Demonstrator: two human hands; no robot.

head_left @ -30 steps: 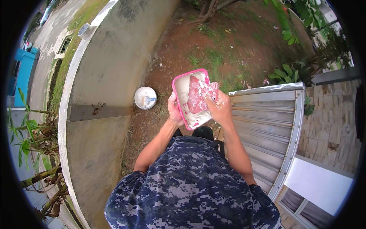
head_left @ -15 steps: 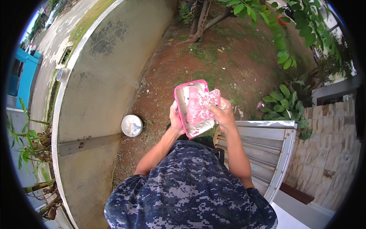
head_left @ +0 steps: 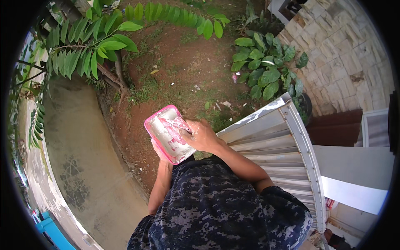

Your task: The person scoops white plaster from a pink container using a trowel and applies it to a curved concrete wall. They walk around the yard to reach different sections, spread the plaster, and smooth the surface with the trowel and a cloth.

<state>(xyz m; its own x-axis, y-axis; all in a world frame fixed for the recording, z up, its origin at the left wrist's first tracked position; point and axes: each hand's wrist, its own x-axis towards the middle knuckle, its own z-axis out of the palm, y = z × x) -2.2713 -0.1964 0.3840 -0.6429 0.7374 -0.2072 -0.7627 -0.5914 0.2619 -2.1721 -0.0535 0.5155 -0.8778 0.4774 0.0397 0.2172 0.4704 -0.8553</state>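
Pink-rimmed tray (head_left: 166,137), rectangular with a pale, shiny inside, is held up in front of the person's chest and tilted so its open face shows to the camera. The left hand (head_left: 157,151) supports it from underneath; only a little of that hand shows past the tray's lower edge, so how its fingers wrap cannot be told beyond the fact that they carry the tray. The right hand (head_left: 202,135) reaches in from the tray's right side, its fingers curled closed around a pink and white crumpled cloth (head_left: 177,126) that is pressed against the tray's inner surface.

Below the grip, a dark blue camouflage-patterned shirt (head_left: 216,212) fills the lower middle of the view. To the right of the hands and near them stands a grey metal gate (head_left: 275,146) with horizontal slats. Beyond the tray, further from the person, lies reddish bare soil (head_left: 183,71) with patches of grass. A leafy green shrub (head_left: 266,68) grows beyond the gate, beside a pale stone wall (head_left: 346,54). To the left of the grip, a curved concrete path (head_left: 79,158) runs past, with long-leaved branches (head_left: 87,46) hanging above it.
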